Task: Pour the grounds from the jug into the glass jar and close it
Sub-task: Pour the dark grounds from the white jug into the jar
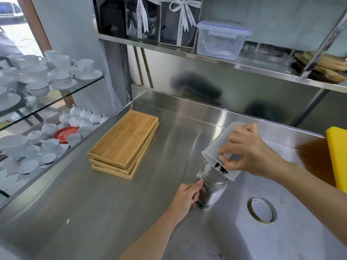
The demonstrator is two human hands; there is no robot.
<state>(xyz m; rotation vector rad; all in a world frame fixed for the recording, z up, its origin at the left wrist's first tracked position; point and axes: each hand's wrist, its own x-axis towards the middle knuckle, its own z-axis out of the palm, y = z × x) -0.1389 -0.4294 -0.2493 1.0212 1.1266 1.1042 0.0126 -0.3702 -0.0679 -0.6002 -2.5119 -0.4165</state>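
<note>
A translucent white plastic jug (217, 147) is tipped steeply over the glass jar (212, 186), its spout right above the jar's open mouth. Dark grounds (221, 168) cling at the spout. My right hand (246, 152) grips the jug from the right side. The jar stands upright on the steel counter, with dark grounds filling its lower half. My left hand (185, 197) holds the jar from the left. The jar's metal lid (262, 210) lies flat on the counter, to the right of the jar.
Three stacked bamboo trays (124, 143) lie at the left on the steel counter (105, 212). A yellow board (338, 156) leans at the right edge. Glass shelves with white cups (37, 77) stand left. A steel shelf above holds a clear plastic box (221, 40).
</note>
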